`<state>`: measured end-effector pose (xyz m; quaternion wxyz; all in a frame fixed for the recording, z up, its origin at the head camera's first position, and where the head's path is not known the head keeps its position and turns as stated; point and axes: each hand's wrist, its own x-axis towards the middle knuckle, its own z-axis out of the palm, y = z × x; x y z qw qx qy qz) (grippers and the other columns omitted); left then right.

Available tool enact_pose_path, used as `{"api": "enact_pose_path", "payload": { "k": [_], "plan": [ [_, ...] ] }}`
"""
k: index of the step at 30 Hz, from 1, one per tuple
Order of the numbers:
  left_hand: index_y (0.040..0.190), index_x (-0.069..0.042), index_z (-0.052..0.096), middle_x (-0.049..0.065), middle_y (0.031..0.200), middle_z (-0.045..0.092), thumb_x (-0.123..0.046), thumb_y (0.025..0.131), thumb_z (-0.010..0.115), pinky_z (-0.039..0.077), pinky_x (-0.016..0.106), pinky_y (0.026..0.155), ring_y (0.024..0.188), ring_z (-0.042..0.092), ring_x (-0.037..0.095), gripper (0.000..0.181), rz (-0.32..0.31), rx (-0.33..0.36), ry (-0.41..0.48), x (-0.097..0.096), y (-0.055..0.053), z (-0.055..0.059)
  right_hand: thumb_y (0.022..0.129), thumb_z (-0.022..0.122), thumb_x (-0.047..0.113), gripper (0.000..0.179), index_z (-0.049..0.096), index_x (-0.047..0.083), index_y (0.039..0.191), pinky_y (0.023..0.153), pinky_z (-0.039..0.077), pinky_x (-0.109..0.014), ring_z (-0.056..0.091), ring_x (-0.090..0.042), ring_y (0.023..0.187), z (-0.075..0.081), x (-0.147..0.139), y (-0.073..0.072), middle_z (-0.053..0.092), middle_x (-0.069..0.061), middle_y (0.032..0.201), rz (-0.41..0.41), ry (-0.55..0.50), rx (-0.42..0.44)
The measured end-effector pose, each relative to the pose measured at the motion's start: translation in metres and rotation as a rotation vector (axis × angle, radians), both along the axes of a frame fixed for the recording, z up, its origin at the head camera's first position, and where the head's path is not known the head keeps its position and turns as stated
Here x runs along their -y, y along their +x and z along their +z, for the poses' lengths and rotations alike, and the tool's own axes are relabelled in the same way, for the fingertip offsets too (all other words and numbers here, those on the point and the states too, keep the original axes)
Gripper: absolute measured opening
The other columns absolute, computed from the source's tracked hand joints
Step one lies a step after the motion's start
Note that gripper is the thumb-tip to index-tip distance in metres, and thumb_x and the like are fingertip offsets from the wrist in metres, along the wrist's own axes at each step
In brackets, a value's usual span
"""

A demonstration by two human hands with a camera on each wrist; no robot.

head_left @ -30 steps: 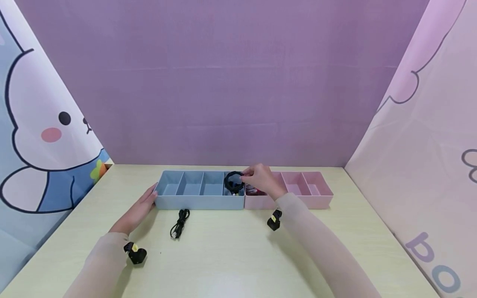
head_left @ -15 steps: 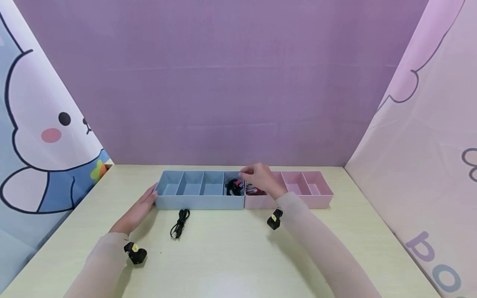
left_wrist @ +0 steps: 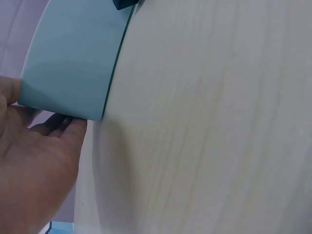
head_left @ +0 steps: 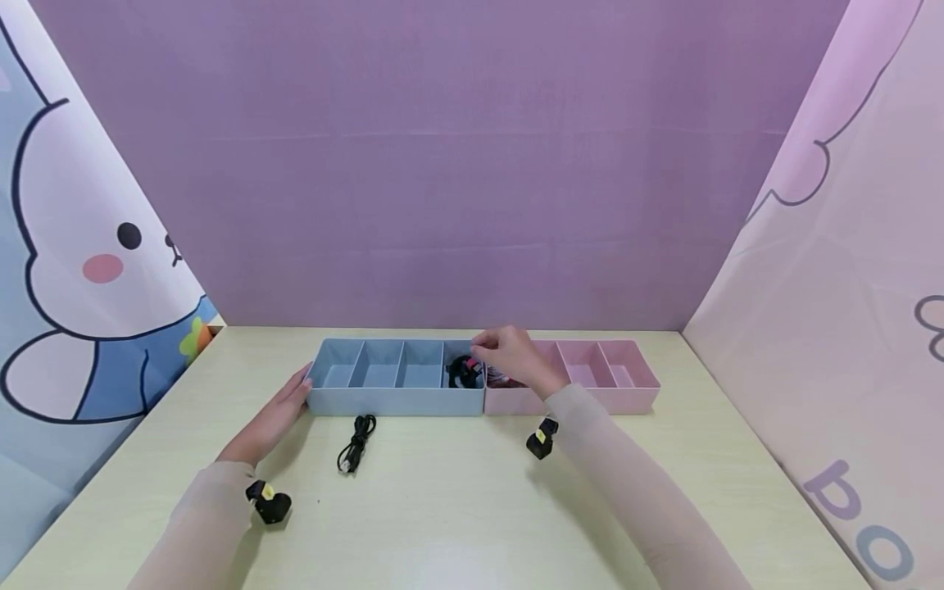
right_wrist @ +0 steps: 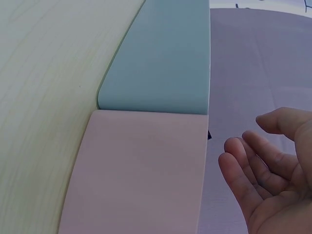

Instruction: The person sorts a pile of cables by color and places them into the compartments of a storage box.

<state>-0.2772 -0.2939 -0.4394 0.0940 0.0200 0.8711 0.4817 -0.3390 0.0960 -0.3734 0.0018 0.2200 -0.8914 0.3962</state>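
Note:
My left hand (head_left: pixel 276 412) rests against the left end of a blue divided box (head_left: pixel 394 401), its fingertips touching the end wall in the left wrist view. Above the box's rightmost compartment is my right hand (head_left: pixel 514 356). Its fingers are loosely bent and hold nothing, with a gap between thumb and index finger in the right wrist view. A coiled black cable (head_left: pixel 463 373) with a pink bit lies in that compartment. Butted against the blue box is a pink divided box (head_left: pixel 619 401), with reddish and white cables (head_left: pixel 497 377) in its leftmost compartment, partly hidden by my right hand.
Another black cable (head_left: pixel 357 443), bundled up, lies on the pale wooden table (head_left: pixel 457 508) in front of the blue box. A purple cloth backdrop (head_left: pixel 457 164) stands behind the boxes, and printed cloth panels (head_left: pixel 833 287) flank the table.
One second ago my right hand pinched the black cable coil over the blue box's rightmost compartment. The coil has dropped into that compartment, and the hand has let go. My left hand has stayed put.

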Motion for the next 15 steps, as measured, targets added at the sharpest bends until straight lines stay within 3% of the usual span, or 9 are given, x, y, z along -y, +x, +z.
{"api": "enact_pose_path", "payload": {
  "k": [10,15],
  "plan": [
    [0.146,-0.027,-0.009,0.01,0.151,-0.01,-0.053,0.096,0.019,0.012,0.055,0.107,0.135,-0.003,0.037,0.063,-0.002,0.0,0.014,0.001,0.0,0.0,0.089,0.059,0.025,0.021,0.067,0.015,0.106,0.067,0.053,-0.026,0.061,-0.012,0.079,-0.002,0.01,0.002,0.066,0.002,0.091,0.06,-0.024,-0.022],
    [0.146,-0.026,-0.009,0.011,0.151,-0.01,-0.054,0.096,0.019,0.012,0.055,0.107,0.135,-0.004,0.037,0.064,-0.001,0.001,0.013,0.0,0.0,-0.001,0.089,0.059,0.029,0.021,0.067,0.019,0.106,0.069,0.052,-0.023,0.058,-0.006,0.08,-0.003,0.017,0.005,0.063,0.009,0.093,0.059,0.013,-0.042]
  ]
}}
